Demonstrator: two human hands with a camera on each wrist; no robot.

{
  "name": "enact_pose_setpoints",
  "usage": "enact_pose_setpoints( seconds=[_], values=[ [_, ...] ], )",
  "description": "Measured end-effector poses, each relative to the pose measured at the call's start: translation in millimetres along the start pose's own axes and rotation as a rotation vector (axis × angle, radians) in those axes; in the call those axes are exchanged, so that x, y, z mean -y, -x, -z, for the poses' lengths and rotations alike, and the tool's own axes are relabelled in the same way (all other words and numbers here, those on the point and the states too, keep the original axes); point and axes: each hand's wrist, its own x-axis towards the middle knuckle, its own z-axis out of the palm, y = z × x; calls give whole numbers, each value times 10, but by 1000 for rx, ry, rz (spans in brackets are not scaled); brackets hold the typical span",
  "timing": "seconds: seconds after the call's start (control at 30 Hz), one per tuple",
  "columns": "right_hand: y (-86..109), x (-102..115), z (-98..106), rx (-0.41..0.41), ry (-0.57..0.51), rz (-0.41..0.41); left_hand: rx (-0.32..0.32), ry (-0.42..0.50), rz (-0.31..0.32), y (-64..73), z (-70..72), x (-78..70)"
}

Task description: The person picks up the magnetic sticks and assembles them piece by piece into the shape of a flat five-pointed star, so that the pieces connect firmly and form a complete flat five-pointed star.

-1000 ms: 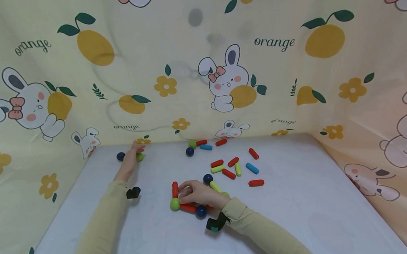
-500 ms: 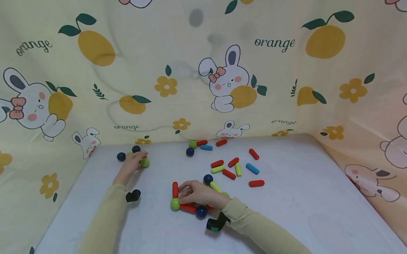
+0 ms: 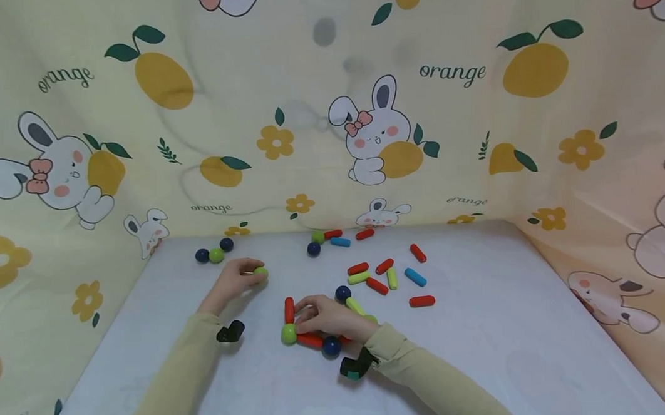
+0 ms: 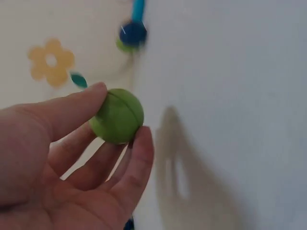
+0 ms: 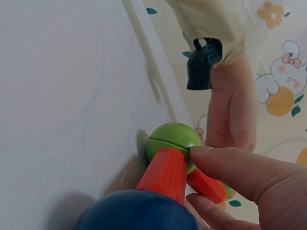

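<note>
My left hand [image 3: 236, 284] pinches a green ball [image 4: 117, 117] between thumb and fingertips, lifted off the white table. Nearer the middle, my right hand [image 3: 331, 318] holds a frame of joined balls and rods at its left corner. Its thumb lies against the corner green ball [image 5: 172, 136], and its fingers curl by the red rod [image 3: 289, 310] that points away from me. Another red rod [image 3: 310, 340] runs from that corner to a navy ball [image 3: 331, 347]. At the frame's right, a yellow-green rod [image 3: 354, 306] links a second navy ball [image 3: 342, 293] and a partly hidden green ball [image 3: 370, 319].
At the back left of the table [image 3: 515, 348] sit two navy balls [image 3: 226, 245] and a green ball [image 3: 216, 255]. Loose red rods [image 3: 422, 301], blue rods [image 3: 415, 277] and yellow-green rods [image 3: 392, 278] lie right of centre. A printed curtain [image 3: 308, 171] closes the back and sides.
My left hand has come away from the back-left balls, moving right and nearer with the green ball in its fingers. My right hand has stayed at the frame's corner.
</note>
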Motion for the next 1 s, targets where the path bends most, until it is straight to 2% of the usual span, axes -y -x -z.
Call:
enact_pose_setpoints(
  seconds=[0.13, 0.27, 0.5, 0.67, 0.83, 0.9, 1.0],
  values=[
    [10, -8, 14, 5, 1, 1, 87, 101, 13, 61, -155, -171],
    [20, 3, 18, 10, -2, -1, 151, 144, 27, 92, -283, -294],
    [30, 25, 1, 5, -14, -18, 206, 96, 73, 135, -413, -375],
    [30, 38, 20, 29, -33, -11, 174, 80, 88, 169, -467, -350],
    [79, 90, 233, 58, -22, 19, 111, 47, 94, 195, -560, -324],
    [104, 129, 369, 5, 21, 61, 72, 40, 113, 205, -601, -327],
    [120, 176, 581, -131, 139, 153, 21, 30, 145, 221, -642, -326]
  ],
)
